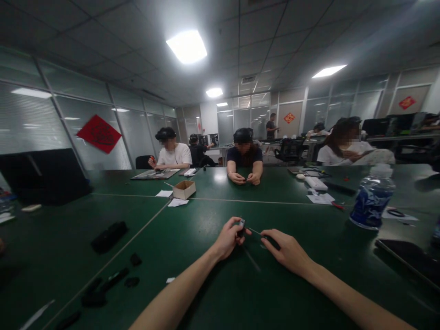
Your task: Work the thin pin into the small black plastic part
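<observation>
My left hand (228, 239) is closed around a small dark device (242, 224) with a lighter grey face, held up above the green table. Fingers cover much of the device. Across from it, my right hand (283, 250) pinches a slim screwdriver (255, 231); its thin metal shaft points left at the device, and the grip is mostly hidden in the fingers. Whether the tip touches the device I cannot tell. A small clear scrap (263, 246) lies beneath the right fingertips.
Black parts (115, 278) and a black case (109, 237) lie at left on the green table (206, 215). A cardboard box (184, 189) stands farther back. On the right are a blue-labelled bottle (373, 197) and a dark phone-like slab (412, 259). Several people sit beyond.
</observation>
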The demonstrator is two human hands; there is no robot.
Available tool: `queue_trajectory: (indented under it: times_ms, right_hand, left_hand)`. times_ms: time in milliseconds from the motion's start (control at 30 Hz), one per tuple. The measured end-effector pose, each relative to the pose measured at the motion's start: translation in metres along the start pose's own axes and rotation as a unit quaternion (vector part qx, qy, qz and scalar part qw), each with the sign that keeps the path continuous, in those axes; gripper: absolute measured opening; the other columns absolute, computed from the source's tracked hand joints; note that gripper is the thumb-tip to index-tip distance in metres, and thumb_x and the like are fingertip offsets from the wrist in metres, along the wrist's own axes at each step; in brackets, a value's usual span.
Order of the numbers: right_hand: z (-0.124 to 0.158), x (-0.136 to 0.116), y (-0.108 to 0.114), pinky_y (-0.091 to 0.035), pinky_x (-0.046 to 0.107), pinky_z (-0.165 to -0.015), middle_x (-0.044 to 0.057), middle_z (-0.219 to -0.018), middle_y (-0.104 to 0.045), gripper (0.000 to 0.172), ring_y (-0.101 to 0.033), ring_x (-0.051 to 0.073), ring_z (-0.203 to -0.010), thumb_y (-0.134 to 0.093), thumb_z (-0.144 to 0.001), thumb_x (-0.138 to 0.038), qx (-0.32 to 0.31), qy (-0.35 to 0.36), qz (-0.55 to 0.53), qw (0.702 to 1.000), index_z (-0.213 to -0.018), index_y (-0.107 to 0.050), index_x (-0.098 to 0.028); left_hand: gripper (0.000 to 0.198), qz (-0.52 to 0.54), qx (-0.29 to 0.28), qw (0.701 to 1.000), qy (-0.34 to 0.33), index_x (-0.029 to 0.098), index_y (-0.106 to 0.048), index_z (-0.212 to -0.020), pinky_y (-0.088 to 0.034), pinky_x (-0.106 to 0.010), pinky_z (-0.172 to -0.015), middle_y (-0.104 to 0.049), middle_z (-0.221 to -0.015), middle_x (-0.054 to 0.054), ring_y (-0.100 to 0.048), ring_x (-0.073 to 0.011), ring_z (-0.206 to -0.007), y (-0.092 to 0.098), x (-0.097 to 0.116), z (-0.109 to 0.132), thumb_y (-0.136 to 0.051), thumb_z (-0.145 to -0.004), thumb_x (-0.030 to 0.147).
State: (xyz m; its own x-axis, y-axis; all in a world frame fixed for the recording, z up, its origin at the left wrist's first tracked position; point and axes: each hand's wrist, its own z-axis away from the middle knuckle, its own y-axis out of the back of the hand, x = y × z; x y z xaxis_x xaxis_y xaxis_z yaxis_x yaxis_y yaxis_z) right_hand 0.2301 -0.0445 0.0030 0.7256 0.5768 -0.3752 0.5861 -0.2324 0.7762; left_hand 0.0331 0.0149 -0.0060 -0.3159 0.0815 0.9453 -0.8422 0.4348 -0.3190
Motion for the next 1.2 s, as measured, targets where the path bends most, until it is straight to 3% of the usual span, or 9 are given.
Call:
queue_trajectory:
  times_ms: [233, 533, 900, 1200]
  right_hand:
    - [0.0009, 0.0041, -0.0024, -0.051, 0.031, -0.064, 0.006, -0.09, -0.064, 0.029, -0.061, 0.019, -0.074, -0.039, -0.09, -0.038, -0.005, -0.003, -0.013, 1.0, -0.103, -0.059, -0.021]
    - [0.0018, 0.0083, -0.0056, -0.052, 0.032, -0.066, 0.007, -0.09, -0.064, 0.03, -0.062, 0.019, -0.075, -0.039, -0.089, -0.04, 0.002, 0.0, -0.012, 1.0, -0.102, -0.059, -0.021]
    - [0.002, 0.0071, -0.0038, -0.052, 0.032, -0.065, 0.007, -0.091, -0.064, 0.029, -0.061, 0.019, -0.074, -0.039, -0.09, -0.039, -0.006, 0.0, -0.016, 1.0, -0.103, -0.059, -0.021]
    - [0.0016, 0.0053, -0.0022, -0.052, 0.032, -0.064, 0.006, -0.09, -0.065, 0.031, -0.062, 0.019, -0.075, -0.039, -0.089, -0.04, 0.004, 0.004, -0.019, 1.0, -0.102, -0.06, -0.022]
  left_hand:
    - [0.027, -0.001, -0.002, 1.0, 0.007, 0.018, -0.044, -0.091, -0.025, -0.02, -0.044, -0.064, -0.071, -0.002, -0.046, -0.0081, -0.043, -0.005, 0.008, 0.0051, -0.051, -0.065, 0.02]
    - [0.032, 0.003, -0.004, 1.0, 0.012, 0.018, -0.042, -0.089, -0.026, -0.021, -0.044, -0.062, -0.073, -0.002, -0.045, -0.0083, -0.042, -0.0036, 0.003, 0.0021, -0.044, -0.057, 0.014]
    - [0.037, 0.003, -0.018, 1.0, 0.017, 0.022, -0.037, -0.094, -0.024, -0.018, -0.044, -0.062, -0.08, -0.002, -0.046, -0.0074, -0.044, -0.0005, 0.0026, 0.0036, -0.046, -0.059, 0.014]
    - [0.032, -0.011, -0.019, 1.0, 0.018, 0.021, -0.043, -0.091, -0.024, -0.018, -0.044, -0.063, -0.08, -0.002, -0.043, -0.0059, -0.044, -0.0009, 0.0029, 0.0037, -0.05, -0.06, 0.018]
